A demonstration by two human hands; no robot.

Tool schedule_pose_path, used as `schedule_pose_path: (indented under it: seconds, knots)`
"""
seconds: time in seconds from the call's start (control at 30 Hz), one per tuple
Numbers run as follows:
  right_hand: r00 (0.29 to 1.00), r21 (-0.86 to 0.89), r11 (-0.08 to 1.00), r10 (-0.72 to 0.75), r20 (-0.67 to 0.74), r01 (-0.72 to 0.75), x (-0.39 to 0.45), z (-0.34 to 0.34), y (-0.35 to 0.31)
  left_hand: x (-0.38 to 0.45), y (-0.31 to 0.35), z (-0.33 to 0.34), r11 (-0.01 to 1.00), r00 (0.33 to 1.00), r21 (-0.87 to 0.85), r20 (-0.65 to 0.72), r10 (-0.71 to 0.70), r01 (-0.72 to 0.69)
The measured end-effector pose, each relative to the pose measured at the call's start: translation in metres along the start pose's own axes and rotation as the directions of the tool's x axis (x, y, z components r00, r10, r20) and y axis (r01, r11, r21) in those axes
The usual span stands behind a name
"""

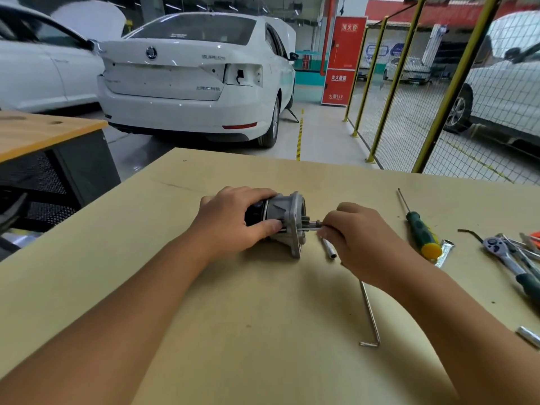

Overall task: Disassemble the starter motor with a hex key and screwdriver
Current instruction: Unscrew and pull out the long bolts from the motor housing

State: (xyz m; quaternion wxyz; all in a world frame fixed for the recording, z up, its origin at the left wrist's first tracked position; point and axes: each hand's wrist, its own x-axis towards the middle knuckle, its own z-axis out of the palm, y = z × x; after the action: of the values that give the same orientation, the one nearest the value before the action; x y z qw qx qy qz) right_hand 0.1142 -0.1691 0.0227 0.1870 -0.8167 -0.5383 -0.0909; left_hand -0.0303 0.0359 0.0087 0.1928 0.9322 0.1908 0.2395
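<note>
The starter motor (285,213), black body with a grey cast flange, lies on its side on the cardboard-covered table (204,287). My left hand (230,219) grips its body from the left, thumb along the near side. My right hand (355,238) pinches a thin metal bolt (312,226) that sticks out of the flange face. A long silver hex key (369,314) lies on the table under my right wrist. The green-handled screwdriver (420,229) with a yellow cap rests to the right, tip pointing away.
A short metal tube (328,248) lies just below the flange. A ratchet wrench (508,261) and other tools sit at the right edge, a small socket (529,336) further down. White cars and a yellow mesh fence (409,112) stand beyond the table.
</note>
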Motion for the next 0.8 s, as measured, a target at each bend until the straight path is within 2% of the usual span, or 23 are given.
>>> schedule_pose_path:
  seconds: [0.1, 0.17, 0.23, 0.37, 0.57, 0.63, 0.73, 0.8]
  knots:
    - [0.997, -0.219, 0.976, -0.032, -0.074, 0.015, -0.002, -0.001, -0.006, 0.002, 0.0, -0.002, 1.0, 1.0, 0.017, 0.026, 0.001, -0.002]
    - [0.991, -0.292, 0.956, -0.039, -0.127, 0.0, -0.003, -0.005, -0.012, 0.0, 0.0, -0.002, 0.999, 0.999, 0.033, 0.048, 0.001, -0.002]
    - [0.99, -0.261, 0.965, -0.046, -0.137, 0.009, -0.002, -0.006, -0.013, 0.0, -0.001, -0.001, 0.999, 0.999, 0.037, 0.048, 0.004, -0.006]
    - [0.995, -0.069, 0.995, -0.071, -0.075, 0.066, -0.001, -0.004, -0.012, 0.001, -0.002, 0.0, 0.999, 0.999, 0.035, 0.034, 0.014, -0.016]
    - [0.995, -0.006, 0.996, -0.088, -0.041, 0.088, 0.0, -0.002, -0.007, -0.001, -0.002, 0.0, 1.0, 1.0, 0.002, 0.012, 0.007, -0.007]
    - [0.992, -0.055, 0.994, -0.094, -0.089, 0.089, 0.0, -0.001, -0.007, -0.001, -0.001, 0.0, 1.0, 1.0, 0.007, 0.023, 0.012, -0.012]
    - [0.981, -0.244, 0.969, -0.085, -0.172, 0.041, -0.003, 0.003, -0.012, -0.002, -0.001, 0.0, 1.0, 1.0, -0.009, 0.013, 0.008, -0.007]
    - [0.98, -0.282, 0.959, -0.07, -0.185, 0.015, -0.003, 0.001, -0.014, -0.002, -0.002, -0.001, 1.0, 1.0, -0.02, 0.012, 0.009, -0.009]
